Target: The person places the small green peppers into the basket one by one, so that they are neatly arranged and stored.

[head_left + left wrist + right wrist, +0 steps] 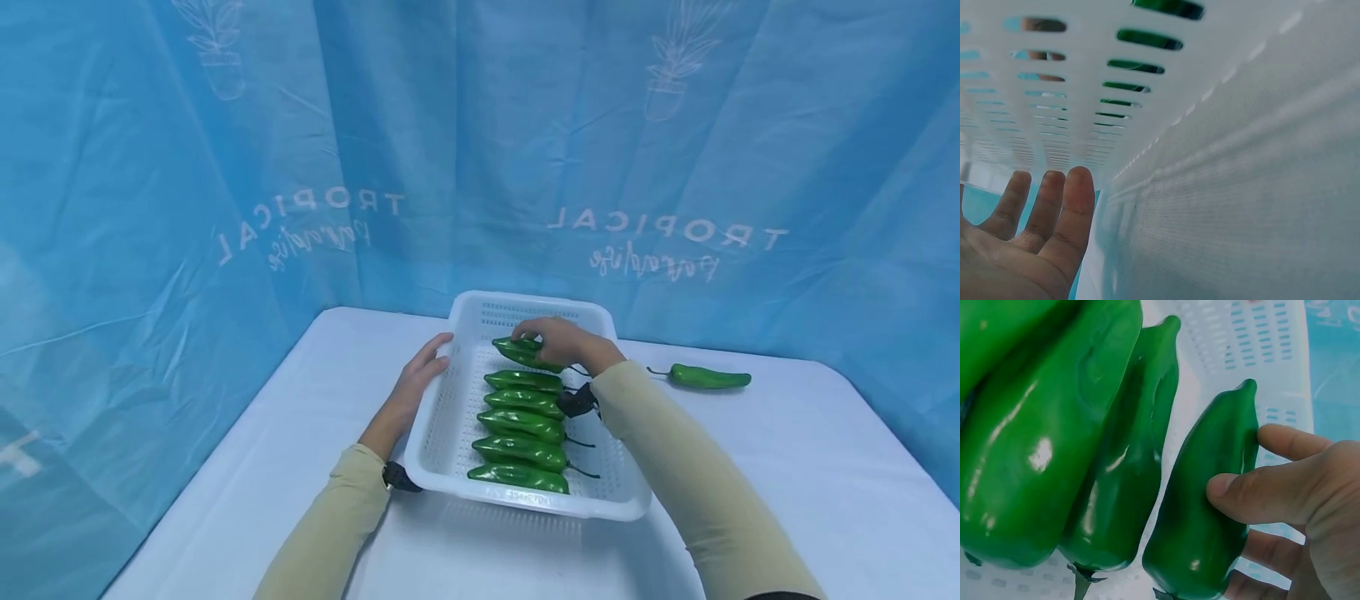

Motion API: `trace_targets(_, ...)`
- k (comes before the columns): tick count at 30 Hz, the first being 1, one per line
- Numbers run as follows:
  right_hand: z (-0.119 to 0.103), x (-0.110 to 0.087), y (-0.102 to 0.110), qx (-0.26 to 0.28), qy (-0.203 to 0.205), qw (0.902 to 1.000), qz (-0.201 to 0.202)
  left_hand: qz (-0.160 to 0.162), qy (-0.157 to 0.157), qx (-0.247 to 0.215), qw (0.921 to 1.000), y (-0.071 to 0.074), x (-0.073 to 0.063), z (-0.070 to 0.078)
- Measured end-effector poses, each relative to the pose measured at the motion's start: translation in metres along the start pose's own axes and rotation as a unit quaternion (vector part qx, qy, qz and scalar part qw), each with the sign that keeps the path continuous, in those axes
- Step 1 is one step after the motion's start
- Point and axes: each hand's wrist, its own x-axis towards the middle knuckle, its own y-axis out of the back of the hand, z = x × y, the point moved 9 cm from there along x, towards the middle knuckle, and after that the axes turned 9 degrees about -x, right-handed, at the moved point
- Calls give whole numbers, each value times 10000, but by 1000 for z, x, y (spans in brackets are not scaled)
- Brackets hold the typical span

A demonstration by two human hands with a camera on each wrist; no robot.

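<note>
A white plastic basket (431, 417) with slotted walls stands on the table, holding several green peppers (517, 423) laid side by side in a row, stems to the right. At its far end my right hand (562, 340) grips the farthest green pepper (1194, 456); in the right wrist view the thumb lies on its near face and fingers are on its other side. My left hand (415, 385) rests on the basket's left side, fingers extended toward the rim. The left wrist view shows that hand's straight fingers (1075, 206) next to the slotted outer wall.
One more green pepper (708, 377) lies on the white tabletop (780, 475), right of the basket. Blue printed curtains (510, 167) hang behind the table and along both sides.
</note>
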Motion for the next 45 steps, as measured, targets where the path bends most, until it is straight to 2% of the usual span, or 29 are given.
trace_targets(6, 5, 4, -7, 221, -248, 9992, -242, 76, 39, 13, 10000, -1, -1, -1)
trace_targets(16, 6, 9, -19, 497, -237, 9960, -705, 13, 53, 10, 10000, 0, -1, 2)
trace_targets(32, 1, 12, -20, 355, -85, 9975, -604, 78, -10, 6, 10000, 0, -1, 1)
trace_targets(35, 1, 12, -21, 380, -99, 9973, -621, 57, -3, 108, 9999, 0, -1, 1)
trace_targets(45, -4, 8, -18, 410, -75, 9961, -782, 26, 12, -54, 10000, -1, -3, 2)
